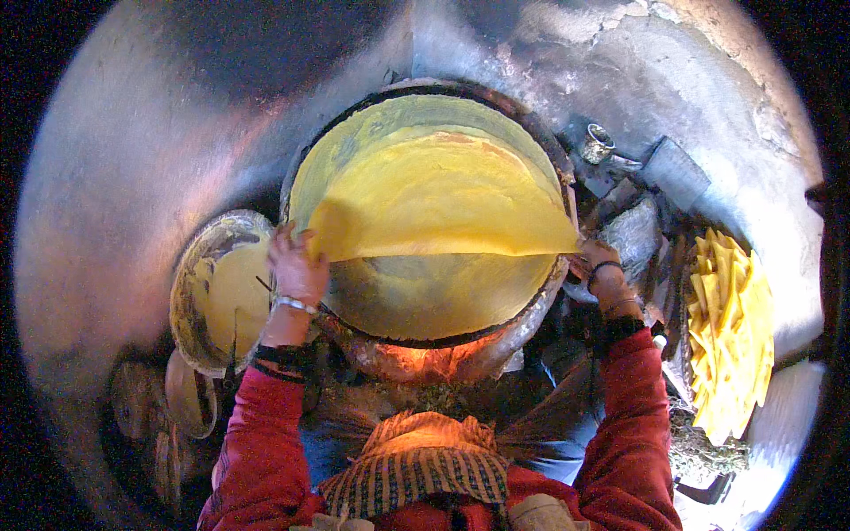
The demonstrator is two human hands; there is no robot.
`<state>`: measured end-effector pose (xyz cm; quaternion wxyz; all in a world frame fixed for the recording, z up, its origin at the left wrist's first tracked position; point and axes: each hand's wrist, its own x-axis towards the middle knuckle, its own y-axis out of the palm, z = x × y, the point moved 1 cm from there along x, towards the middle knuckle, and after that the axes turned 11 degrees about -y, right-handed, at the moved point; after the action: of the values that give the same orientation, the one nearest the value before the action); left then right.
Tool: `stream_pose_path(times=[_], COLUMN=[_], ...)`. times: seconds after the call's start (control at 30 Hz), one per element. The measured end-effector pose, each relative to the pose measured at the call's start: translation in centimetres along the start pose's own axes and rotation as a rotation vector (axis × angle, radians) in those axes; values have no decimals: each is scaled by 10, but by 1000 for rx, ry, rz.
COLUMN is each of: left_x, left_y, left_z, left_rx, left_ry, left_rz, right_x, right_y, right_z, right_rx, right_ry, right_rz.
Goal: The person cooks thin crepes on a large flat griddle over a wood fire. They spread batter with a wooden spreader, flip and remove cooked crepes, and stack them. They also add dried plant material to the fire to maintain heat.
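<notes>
A large thin yellow flatbread (438, 192) lies over the far part of a round griddle (431, 299). Its near edge runs almost straight between my two hands, raised from the cooking surface. My right hand (597, 259) pinches the flatbread's right corner, just past the griddle's rim. At the left rim, my left hand (297, 269) is beside the flatbread's other end, some fingers spread and slightly blurred; whether it grips the edge is unclear. The griddle's near surface is bare, with a yellowish film.
Fire (431, 358) glows under the griddle's near side. Left of it stands a bowl (189, 312) of yellow batter with a thin handle sticking out. Folded yellow sheets (727, 332) are stacked at right. A small metal cup (597, 143) and crumpled plastic (631, 232) lie behind my right hand.
</notes>
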<state>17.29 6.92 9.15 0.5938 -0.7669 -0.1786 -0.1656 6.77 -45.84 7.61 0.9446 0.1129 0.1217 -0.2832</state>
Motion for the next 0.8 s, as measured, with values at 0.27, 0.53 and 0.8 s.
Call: stream_pose_path(times=[0.27, 0.53, 0.8], left_x=[-60, -72, -78], left_y=[-4, 20, 30], left_z=[-149, -156, -146], left_rx=[-181, -100, -233], left_ry=[469, 460, 464], left_rz=[345, 562, 418], right_x=[-7, -21, -64], right_y=[8, 40, 199], right_z=[-14, 24, 115], right_rx=[64, 2, -224], right_ry=[8, -229, -706], right_rz=[139, -71, 163])
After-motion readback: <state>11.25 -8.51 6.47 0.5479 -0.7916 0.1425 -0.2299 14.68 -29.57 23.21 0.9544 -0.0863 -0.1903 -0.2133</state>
